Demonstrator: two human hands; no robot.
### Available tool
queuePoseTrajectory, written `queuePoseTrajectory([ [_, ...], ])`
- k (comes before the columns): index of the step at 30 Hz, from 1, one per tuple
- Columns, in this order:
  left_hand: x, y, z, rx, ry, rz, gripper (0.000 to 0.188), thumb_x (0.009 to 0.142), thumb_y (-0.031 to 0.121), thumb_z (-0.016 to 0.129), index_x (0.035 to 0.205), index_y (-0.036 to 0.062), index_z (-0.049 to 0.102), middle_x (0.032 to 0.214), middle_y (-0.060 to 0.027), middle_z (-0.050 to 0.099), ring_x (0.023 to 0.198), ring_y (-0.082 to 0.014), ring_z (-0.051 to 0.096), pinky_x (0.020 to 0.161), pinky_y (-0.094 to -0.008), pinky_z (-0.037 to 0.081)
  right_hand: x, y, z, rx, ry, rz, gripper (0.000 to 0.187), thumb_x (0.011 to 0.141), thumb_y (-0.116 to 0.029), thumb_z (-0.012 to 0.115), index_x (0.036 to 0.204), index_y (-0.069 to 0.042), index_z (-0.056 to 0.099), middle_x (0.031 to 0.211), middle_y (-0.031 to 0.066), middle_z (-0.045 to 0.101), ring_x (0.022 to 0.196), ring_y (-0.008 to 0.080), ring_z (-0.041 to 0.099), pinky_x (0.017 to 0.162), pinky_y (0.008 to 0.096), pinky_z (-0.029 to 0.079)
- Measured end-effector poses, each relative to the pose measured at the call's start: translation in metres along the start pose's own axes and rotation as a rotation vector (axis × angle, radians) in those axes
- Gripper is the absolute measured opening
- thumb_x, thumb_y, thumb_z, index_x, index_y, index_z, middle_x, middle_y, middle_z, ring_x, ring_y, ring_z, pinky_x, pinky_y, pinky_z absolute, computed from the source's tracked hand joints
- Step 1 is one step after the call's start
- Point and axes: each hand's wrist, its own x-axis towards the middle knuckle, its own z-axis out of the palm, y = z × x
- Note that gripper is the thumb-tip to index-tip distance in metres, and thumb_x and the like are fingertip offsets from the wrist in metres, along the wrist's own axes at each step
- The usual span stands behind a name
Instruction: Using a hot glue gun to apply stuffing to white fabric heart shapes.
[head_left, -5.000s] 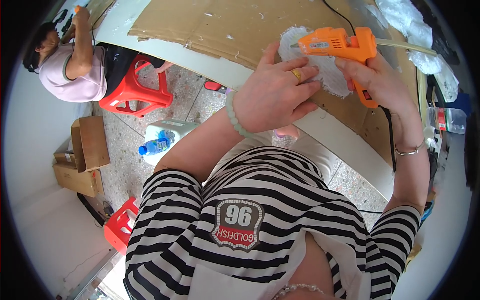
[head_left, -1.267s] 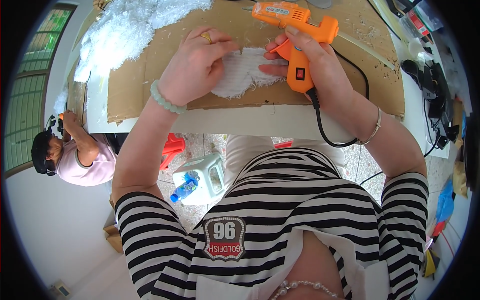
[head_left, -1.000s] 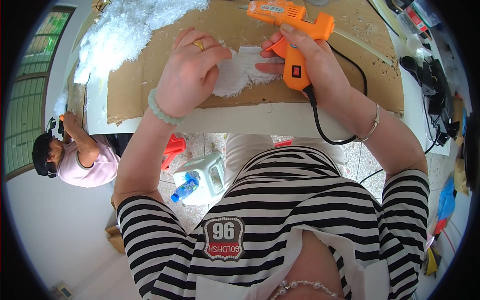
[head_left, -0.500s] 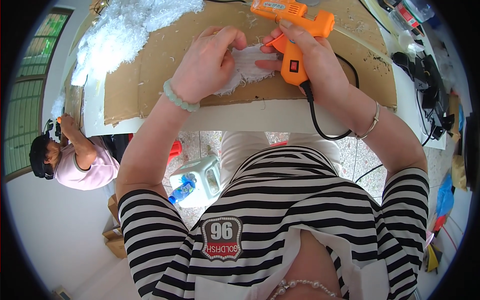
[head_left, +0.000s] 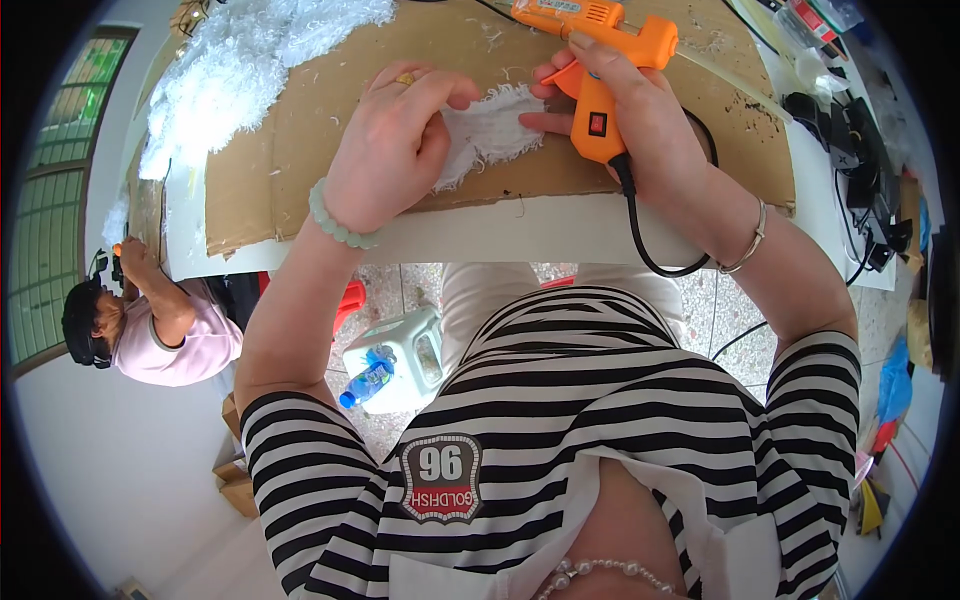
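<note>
An orange hot glue gun (head_left: 598,110) is gripped in my right hand (head_left: 650,125), its nozzle pointing left at the far side. The index finger of that hand stretches left onto a small piece of white frayed fabric (head_left: 495,128). This piece lies over the cardboard (head_left: 300,150). My left hand (head_left: 392,140) is closed at the fabric's left end, fingers curled and thumb bent in. The hand itself covers that end, and its fingertips are partly hidden.
Fluffy white material (head_left: 225,85) is heaped at the far left. A clear stick (head_left: 735,85), black cables and adapters (head_left: 855,150) lie on the right. Another person (head_left: 165,320) works at the left. Beneath the table edge stand a pale stool (head_left: 405,350) and a blue-capped bottle (head_left: 370,380).
My left hand has shifted slightly left and turned. The right hand and glue gun have moved a little to the right, and the fabric piece lies slightly differently.
</note>
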Motion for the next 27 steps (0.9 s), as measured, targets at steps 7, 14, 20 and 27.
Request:
queuePoseTrajectory([
  [7,0.012,0.007,0.017,0.006,-0.061,0.036,0.036,0.070,-0.014,0.046,0.099,0.0036,0.059,0.095,-0.0107,0.064,0.102,-0.0330,0.058,0.089,-0.0403,0.045,-0.002,-0.001,-0.002,0.044,-0.013,-0.016,0.030,0.093,-0.028,0.057,0.105,-0.001,0.054,0.094,0.0084,0.060,0.089,0.0173,0.061,0.074,0.0362,0.057],
  [14,0.006,0.010,0.008,0.035,-0.046,0.116,0.037,0.067,-0.013,0.051,0.099,0.0070,0.058,0.074,-0.0091,0.064,0.096,-0.0302,0.060,0.094,-0.0459,0.041,-0.001,-0.002,-0.003,0.027,-0.017,-0.006,0.031,0.093,-0.028,0.057,0.108,-0.001,0.055,0.094,0.0081,0.060,0.090,0.0172,0.061,0.074,0.0353,0.057],
  [20,-0.001,0.026,0.007,0.068,-0.045,0.041,0.039,0.068,-0.013,0.052,0.100,0.0082,0.060,0.081,-0.0089,0.066,0.093,-0.0322,0.061,0.096,-0.0472,0.042,0.001,-0.001,-0.003,0.020,-0.048,-0.011,0.031,0.093,-0.029,0.057,0.106,-0.001,0.055,0.095,0.0089,0.060,0.091,0.0179,0.061,0.077,0.0349,0.056],
  [27,-0.056,0.011,-0.030,-0.322,0.526,-0.483,0.010,0.087,0.005,0.064,0.096,0.0044,0.065,0.083,-0.0065,0.065,0.085,-0.0147,0.061,0.081,-0.0299,0.048,-0.002,-0.006,-0.002,-0.049,-0.027,0.036,0.031,0.095,-0.029,0.052,0.102,0.001,0.055,0.098,0.0124,0.060,0.092,0.0235,0.062,0.088,0.0416,0.055],
])
